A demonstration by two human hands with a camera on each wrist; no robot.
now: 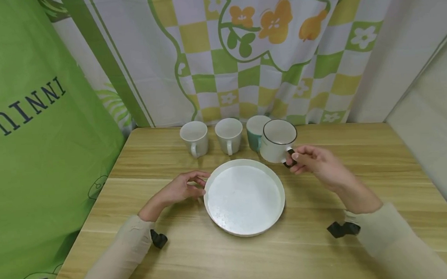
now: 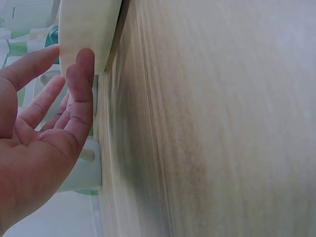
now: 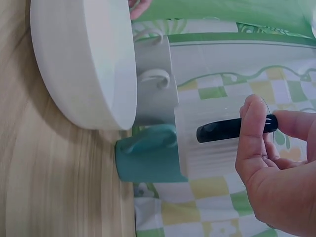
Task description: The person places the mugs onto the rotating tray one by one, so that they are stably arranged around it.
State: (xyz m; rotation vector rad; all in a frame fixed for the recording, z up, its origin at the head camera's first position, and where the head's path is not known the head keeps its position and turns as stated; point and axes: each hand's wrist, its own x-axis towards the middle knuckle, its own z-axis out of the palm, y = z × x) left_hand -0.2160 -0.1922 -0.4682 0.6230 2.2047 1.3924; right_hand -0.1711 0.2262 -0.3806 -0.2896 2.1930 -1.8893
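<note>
My right hand [image 1: 319, 165] pinches the black handle [image 3: 222, 130] of a white mug [image 1: 275, 147] with a dark rim. In the right wrist view the mug hangs above the tabletop, overlapping a teal cup [image 3: 150, 155]. My left hand [image 1: 180, 188] is at the left side of a round white tray [image 1: 248, 231], its fingertips right at the rim. The left wrist view has that hand [image 2: 49, 133] with loosely bent fingers beside the tray's pale wall [image 2: 86, 29]. Nothing stands on the tray.
Two pale cups, one at the left [image 1: 194, 139] and one in the middle [image 1: 229, 135], stand along the table's back edge with handles toward me. A patterned curtain [image 1: 243, 78] hangs right behind them. Green fabric [image 1: 35, 146] borders the wooden table [image 1: 246, 266] on the left.
</note>
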